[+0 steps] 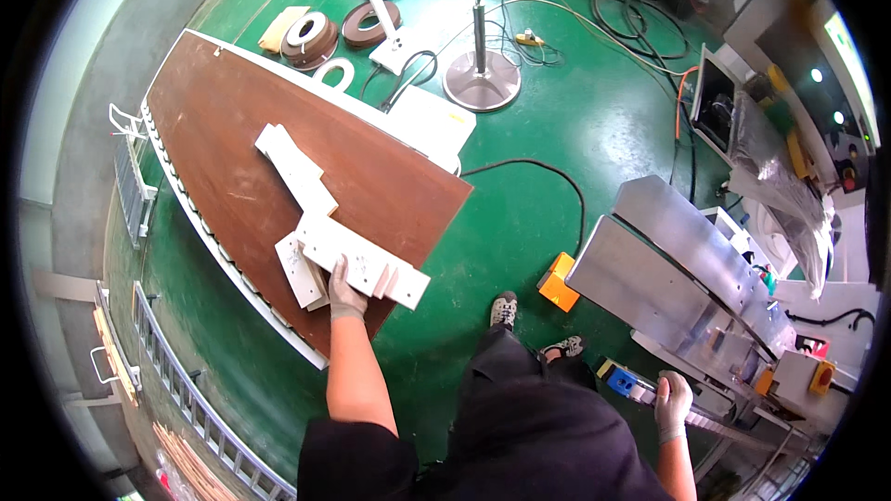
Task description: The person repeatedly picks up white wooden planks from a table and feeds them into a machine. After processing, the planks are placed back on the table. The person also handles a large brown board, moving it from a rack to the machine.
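My left hand (346,295), in a pale glove, grips the near edge of a white panel (345,252) with small holes, thumb on top and fingers partly hidden. Another short white panel (299,274) lies beneath and to the left of it. Farther up, more white panels (295,170) lie in a slanting line on the brown tabletop (218,144). My right hand (674,401), gloved too, is at the lower right beside a metal rail (719,429) of the machine. Its fingers are curled; what they hold, if anything, does not show.
An edge machine with steel plates (640,255) stands on my right, an orange foot-pedal box (558,282) beside it. Ahead are a standing fan (481,82), rolls of brown edging (311,42) and a black cable (557,172) on the green floor. A metal frame (200,413) stands lower left.
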The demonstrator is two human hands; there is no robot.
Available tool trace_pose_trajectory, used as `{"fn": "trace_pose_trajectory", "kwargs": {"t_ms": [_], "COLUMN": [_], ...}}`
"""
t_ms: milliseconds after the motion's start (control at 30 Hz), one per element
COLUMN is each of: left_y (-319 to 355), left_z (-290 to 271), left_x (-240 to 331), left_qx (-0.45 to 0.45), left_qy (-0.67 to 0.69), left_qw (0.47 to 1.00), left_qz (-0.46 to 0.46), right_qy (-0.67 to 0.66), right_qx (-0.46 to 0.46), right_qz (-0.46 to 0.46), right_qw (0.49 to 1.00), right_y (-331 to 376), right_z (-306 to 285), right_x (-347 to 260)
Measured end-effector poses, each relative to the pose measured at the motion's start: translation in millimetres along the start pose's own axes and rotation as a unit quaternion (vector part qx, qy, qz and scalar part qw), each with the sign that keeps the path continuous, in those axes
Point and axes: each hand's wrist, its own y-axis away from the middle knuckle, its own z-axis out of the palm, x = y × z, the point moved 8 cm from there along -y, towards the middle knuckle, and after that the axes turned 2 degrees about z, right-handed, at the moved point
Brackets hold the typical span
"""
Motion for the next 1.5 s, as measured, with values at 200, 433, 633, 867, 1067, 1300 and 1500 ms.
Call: {"fn": "trace_pose_trajectory", "kwargs": {"t_ms": [200,433,633,867,1067,1300,1500], "left_y": [106,221,314,370,389,424,391], "left_z": [34,222,368,394,392,395,401], "left_x": [-48,-80,-155,-253,-303,-327,-338], "left_qx": [-0.104,-0.305,-0.439,-0.439,-0.456,-0.532,-0.541], "left_qy": [0.087,0.007,-0.099,-0.090,-0.154,-0.201,-0.218], "left_qw": [0.989,0.936,0.878,0.865,0.839,0.759,0.773], "left_qz": [-0.065,-0.178,-0.165,-0.226,-0.252,-0.316,-0.248], "right_qy": [-0.113,-0.143,-0.281,-0.561,-0.674,-0.859,-0.792], "right_qx": [0.055,-0.112,0.032,0.053,0.101,0.171,0.357], "right_qz": [0.046,-0.264,-0.129,0.083,0.215,0.210,0.269], "right_qw": [0.991,0.947,0.951,0.822,0.700,0.435,0.415], "right_y": [-6,-53,-66,-32,14,53,90], "right_z": [15,-28,-43,-37,-43,-37,-22], "right_x": [-25,-299,-255,-141,-91,-35,105]}}
